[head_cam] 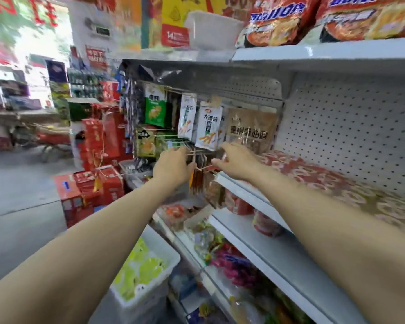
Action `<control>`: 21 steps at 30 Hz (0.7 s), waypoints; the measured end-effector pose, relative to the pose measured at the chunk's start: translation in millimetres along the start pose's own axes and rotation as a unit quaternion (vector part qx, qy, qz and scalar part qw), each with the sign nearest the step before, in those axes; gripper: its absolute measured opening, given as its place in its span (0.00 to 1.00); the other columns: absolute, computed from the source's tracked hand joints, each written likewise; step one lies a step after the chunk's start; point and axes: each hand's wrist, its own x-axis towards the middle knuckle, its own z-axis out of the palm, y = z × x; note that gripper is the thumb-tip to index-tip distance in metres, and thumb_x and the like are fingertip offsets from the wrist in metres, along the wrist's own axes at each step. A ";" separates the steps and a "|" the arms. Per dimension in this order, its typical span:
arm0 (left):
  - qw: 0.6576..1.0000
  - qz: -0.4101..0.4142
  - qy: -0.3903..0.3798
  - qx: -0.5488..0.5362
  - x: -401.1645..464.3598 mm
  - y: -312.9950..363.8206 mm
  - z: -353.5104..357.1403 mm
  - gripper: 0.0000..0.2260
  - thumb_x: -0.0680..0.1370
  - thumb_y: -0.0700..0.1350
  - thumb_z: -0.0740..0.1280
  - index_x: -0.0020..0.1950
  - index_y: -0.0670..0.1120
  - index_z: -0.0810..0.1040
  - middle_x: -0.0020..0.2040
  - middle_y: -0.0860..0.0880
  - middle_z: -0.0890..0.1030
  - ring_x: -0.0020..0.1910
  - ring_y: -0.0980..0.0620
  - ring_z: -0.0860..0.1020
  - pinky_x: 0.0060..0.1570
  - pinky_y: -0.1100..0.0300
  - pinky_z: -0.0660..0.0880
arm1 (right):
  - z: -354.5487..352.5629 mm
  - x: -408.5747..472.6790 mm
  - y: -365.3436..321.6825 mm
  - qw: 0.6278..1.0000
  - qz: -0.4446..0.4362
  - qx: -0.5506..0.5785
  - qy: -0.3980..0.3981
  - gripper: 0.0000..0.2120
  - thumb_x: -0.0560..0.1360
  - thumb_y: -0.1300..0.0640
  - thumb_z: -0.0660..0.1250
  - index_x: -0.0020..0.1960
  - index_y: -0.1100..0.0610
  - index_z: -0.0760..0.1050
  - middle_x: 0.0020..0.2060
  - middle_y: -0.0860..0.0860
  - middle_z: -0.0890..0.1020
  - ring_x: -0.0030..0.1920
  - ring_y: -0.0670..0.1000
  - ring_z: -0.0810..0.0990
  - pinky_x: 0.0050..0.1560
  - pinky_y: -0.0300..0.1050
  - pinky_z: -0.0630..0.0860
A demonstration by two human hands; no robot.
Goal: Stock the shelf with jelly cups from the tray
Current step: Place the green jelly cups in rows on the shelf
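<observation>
At shelf end | both hands, left and right, on thin wire hooks | grip unclear | blurred

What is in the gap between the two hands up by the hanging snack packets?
In the head view, thin hook wires and dark hanging packets lie between the left hand and the right hand. The blur hides finer detail.

A small grocery shop: white metal shelves stacked with noodle packs, snack packets hanging from pegs.
</observation>
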 end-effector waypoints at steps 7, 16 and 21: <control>0.998 -0.041 -0.034 0.018 4.2 -147.0 -5.7 0.21 0.77 0.54 0.67 0.67 0.46 0.73 0.60 0.40 0.76 0.60 0.38 0.74 0.54 0.48 0.74 | 95.7 79.5 -98.9 0.998 -0.031 0.010 -0.048 0.26 0.81 0.42 0.61 0.72 0.56 0.68 0.66 0.56 0.73 0.64 0.58 0.74 0.51 0.48 0.71; 0.983 -0.136 -0.119 -0.029 -1.9 -266.7 59.3 0.23 0.78 0.54 0.67 0.71 0.48 0.70 0.65 0.41 0.73 0.61 0.39 0.74 0.57 0.47 0.74 | 237.8 141.3 -135.1 0.988 -0.024 0.031 -0.150 0.25 0.81 0.44 0.62 0.70 0.59 0.69 0.66 0.58 0.72 0.65 0.59 0.72 0.58 0.50 0.71; 0.962 -0.206 -0.178 -0.035 -10.2 -326.1 131.9 0.24 0.78 0.54 0.68 0.72 0.47 0.70 0.66 0.41 0.74 0.65 0.41 0.73 0.59 0.51 0.70 | 344.2 173.3 -122.5 0.971 -0.005 0.077 -0.226 0.23 0.79 0.46 0.65 0.66 0.60 0.72 0.63 0.58 0.75 0.62 0.60 0.75 0.49 0.46 0.68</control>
